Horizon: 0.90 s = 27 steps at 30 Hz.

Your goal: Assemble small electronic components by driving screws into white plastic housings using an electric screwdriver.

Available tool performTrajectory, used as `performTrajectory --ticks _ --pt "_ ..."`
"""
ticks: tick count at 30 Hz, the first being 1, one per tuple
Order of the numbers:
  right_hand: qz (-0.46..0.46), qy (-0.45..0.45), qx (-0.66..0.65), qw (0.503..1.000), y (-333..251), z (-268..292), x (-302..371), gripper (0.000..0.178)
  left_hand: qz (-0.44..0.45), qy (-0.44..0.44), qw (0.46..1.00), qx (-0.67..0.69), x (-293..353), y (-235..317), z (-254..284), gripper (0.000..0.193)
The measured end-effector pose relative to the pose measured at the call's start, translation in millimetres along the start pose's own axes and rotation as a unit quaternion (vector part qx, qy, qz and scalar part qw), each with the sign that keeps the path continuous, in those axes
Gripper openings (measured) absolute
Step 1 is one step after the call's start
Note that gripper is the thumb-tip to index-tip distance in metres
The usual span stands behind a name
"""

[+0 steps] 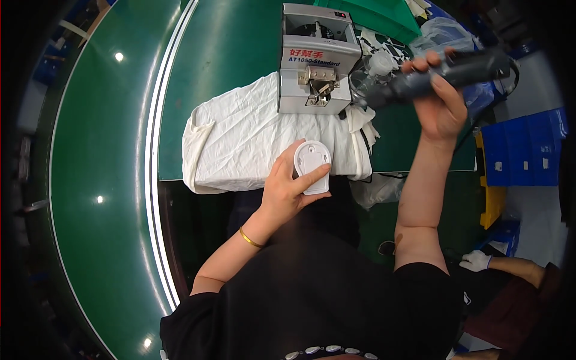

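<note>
My left hand is closed around a small white plastic housing. The piece has one rounded end and a recessed face turned up. It is held just above the near edge of a white cloth. Up to the right, my right hand grips a dark electric screwdriver, somewhat blurred. Its thin end points left toward a silver screw feeder, and a cable leaves its other end. The feeder stands behind the cloth, with a metal pick-up slot on its front.
A green bin stands behind the feeder, with small white and black parts beside it. Clear plastic bags lie at the back right. Blue bins are at the right. A co-worker's white-gloved hand shows at lower right. A green conveyor runs along the left.
</note>
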State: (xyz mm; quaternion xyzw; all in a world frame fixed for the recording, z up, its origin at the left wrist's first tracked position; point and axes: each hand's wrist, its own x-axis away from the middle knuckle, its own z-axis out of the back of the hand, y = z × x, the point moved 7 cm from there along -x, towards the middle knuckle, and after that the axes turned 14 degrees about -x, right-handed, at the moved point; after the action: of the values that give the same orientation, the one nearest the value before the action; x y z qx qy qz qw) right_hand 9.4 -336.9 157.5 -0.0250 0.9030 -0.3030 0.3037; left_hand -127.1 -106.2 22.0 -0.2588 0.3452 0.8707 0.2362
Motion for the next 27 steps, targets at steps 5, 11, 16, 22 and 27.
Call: performTrajectory --ticks 5,11,16,22,27 --pt "-0.021 -0.004 0.168 0.986 53.8 -24.8 -39.9 0.028 0.024 -0.026 0.999 0.017 -0.9 -2.1 1.1 0.066" --pt "-0.053 -0.071 0.262 0.961 67.5 -55.6 -54.2 0.035 0.031 -0.035 0.998 0.039 -1.3 -4.4 2.8 0.068" --pt "-0.050 0.028 0.412 0.909 70.5 -63.4 -57.1 0.066 0.026 -0.036 0.998 0.034 -3.7 -5.6 4.2 0.067" --pt "0.011 0.096 0.371 0.924 80.0 -73.2 -65.4 0.047 0.036 -0.041 0.997 0.056 -3.5 -5.7 3.8 0.067" --pt "-0.013 0.201 0.274 0.941 86.3 -81.6 -52.2 0.041 0.038 -0.032 0.997 0.054 -0.8 -6.6 4.0 0.067"
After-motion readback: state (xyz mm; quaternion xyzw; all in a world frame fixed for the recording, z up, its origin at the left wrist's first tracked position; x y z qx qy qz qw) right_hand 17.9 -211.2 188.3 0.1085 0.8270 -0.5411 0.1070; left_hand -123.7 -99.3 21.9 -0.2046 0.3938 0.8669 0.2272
